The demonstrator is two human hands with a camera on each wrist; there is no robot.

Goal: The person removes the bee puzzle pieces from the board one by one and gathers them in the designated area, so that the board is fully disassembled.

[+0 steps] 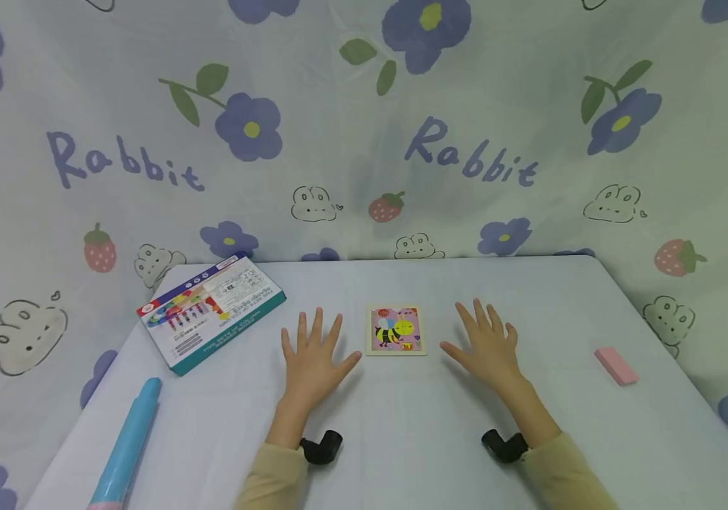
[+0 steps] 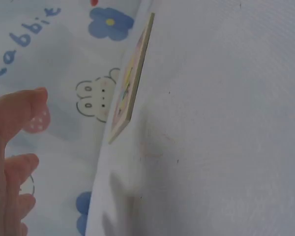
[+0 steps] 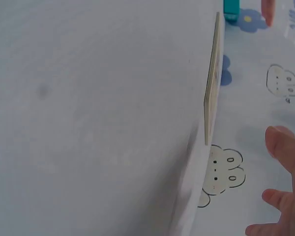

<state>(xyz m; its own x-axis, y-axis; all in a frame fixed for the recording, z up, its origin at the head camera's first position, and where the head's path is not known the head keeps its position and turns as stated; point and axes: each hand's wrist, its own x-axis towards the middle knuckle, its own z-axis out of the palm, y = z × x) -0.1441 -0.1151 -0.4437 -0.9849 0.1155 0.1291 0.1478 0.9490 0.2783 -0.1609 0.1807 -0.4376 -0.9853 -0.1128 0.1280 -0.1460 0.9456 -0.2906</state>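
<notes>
A small square bee puzzle (image 1: 396, 331) with a pale frame lies flat on the white table, between the two hands. To its left, my left hand (image 1: 313, 363) is spread with straight fingers and holds nothing. My right hand (image 1: 488, 348) is spread in the same way on the other side, also holding nothing. Both hands cast shadows on the cloth. In the left wrist view the puzzle (image 2: 132, 78) appears edge-on beyond the thumb (image 2: 24, 110). The right wrist view shows the puzzle's edge (image 3: 212, 81) to the left of the right thumb (image 3: 285, 145).
A flat box (image 1: 211, 312) with a teal side lies at the back left of the table. In front of it is a long light-blue tube (image 1: 127, 446). A pink block (image 1: 616, 365) sits at the right. Behind the table hangs a flowered curtain (image 1: 351, 127).
</notes>
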